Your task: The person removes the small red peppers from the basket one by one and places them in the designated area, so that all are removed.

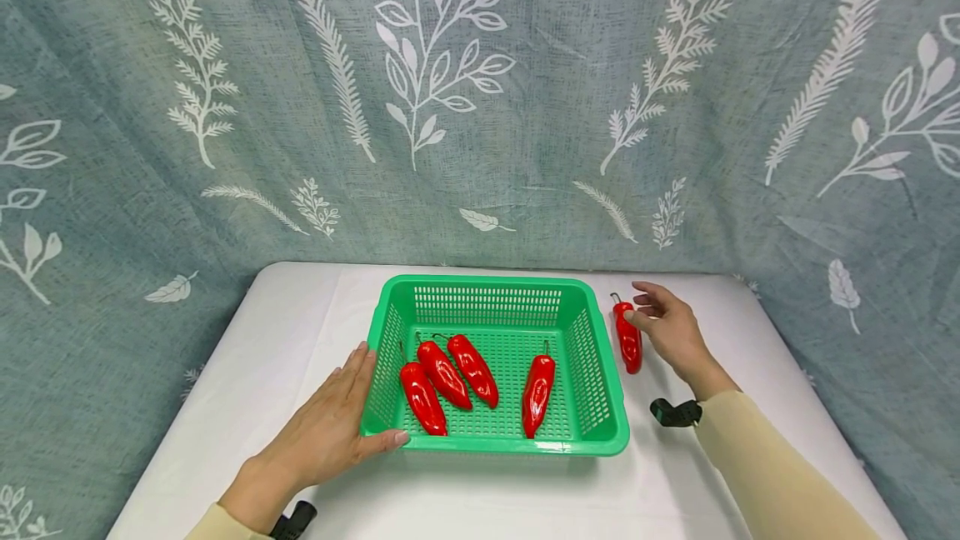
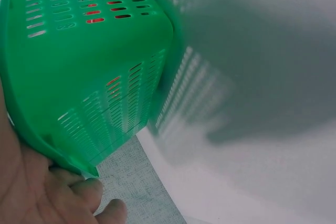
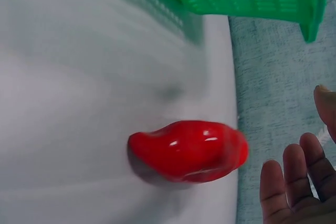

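Note:
A green plastic basket (image 1: 495,445) with slotted walls stands on the white table. Inside it lie several shiny red peppers, three grouped at the left and one pepper (image 1: 537,394) at the right. My left hand (image 1: 318,423) rests against the basket's left rim, fingers extended and thumb at the front corner. Outside the right wall lies another red pepper (image 1: 630,344), its stem pointing to the back. Over this pepper hovers my right hand (image 1: 670,336), fingers loosely bent. In the right wrist view a gap separates the fingers from the red pepper (image 3: 189,150).
White cloth covers the table (image 1: 510,494). A teal curtain (image 1: 555,140) with white leaf prints hangs behind and at both sides of it. Each wrist wears a small black device, such as the right one (image 1: 675,412).

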